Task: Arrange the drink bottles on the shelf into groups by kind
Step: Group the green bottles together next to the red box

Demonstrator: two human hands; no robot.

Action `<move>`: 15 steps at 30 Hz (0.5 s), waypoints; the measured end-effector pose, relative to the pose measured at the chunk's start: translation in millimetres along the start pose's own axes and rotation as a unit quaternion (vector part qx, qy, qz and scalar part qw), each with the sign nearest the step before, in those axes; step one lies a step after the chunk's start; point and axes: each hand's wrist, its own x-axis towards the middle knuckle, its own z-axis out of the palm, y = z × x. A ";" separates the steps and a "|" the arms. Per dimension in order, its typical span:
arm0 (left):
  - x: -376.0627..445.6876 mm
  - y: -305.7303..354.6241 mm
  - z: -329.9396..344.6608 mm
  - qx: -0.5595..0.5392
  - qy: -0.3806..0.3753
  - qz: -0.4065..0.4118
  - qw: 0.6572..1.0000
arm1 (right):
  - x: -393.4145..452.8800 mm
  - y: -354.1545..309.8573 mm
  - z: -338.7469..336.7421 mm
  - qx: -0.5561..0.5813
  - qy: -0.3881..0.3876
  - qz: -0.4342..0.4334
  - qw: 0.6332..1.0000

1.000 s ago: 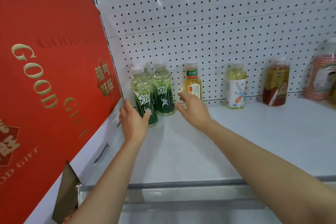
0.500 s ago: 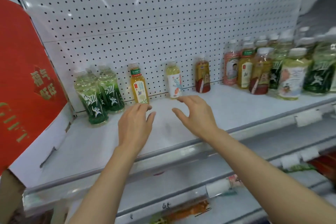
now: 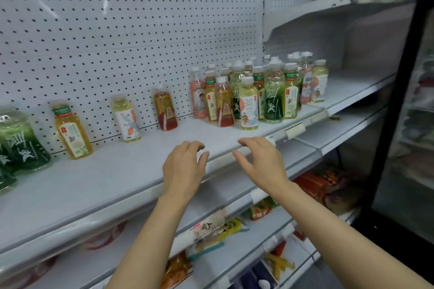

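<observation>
both forearms reach in from the bottom edge toward the shelf [image 3: 94, 185]. the left hand [image 3: 182, 166] hangs over the shelf's front lip with its fingers loosely curled downward, holding nothing. the right hand [image 3: 260, 162] is just beside it, thumb spread away from bent fingers, also empty and touching no bottle.

below the hands, the lower shelves [image 3: 234, 253] carry blurred snack packets [image 3: 216, 230] in orange, yellow and red, with price tags [image 3: 294, 129] clipped along the shelf edges.

on the white shelf surface, the bottles stand well beyond the fingertips. at the far left edge are dark green bottles [image 3: 21, 145], close together and partly cut off by the frame. to their right, spaced apart along the pegboard wall [image 3: 117, 30], stand an amber bottle with a green cap band [image 3: 71, 131], then a pale yellow bottle with a white floral label [image 3: 126, 119], then a brown tea bottle with a red base [image 3: 165, 109].

further right a mixed cluster of bottles [image 3: 258, 91] crowds together, several rows deep: pale yellow, amber, brown and green kinds are jumbled among each other, with a pale yellow bottle bearing a large character label [image 3: 249, 107] at the front. the rearmost ones are too blurred to tell apart.

at the far right a dark upright frame [image 3: 399, 77] borders a glass-fronted case.
</observation>
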 end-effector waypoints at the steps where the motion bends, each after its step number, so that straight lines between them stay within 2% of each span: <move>1: 0.3 13.2 9.0 -0.006 -0.003 0.004 1.000 | -3.5 13.0 -8.6 -0.009 0.000 0.005 1.000; 7: 28.2 86.2 62.0 -0.010 -0.042 0.047 0.998 | -6.6 92.1 -46.5 -0.069 -0.007 0.042 0.997; 15: 81.8 156.9 136.7 -0.020 -0.061 0.083 0.994 | 23.2 180.3 -68.1 -0.132 0.025 0.065 0.989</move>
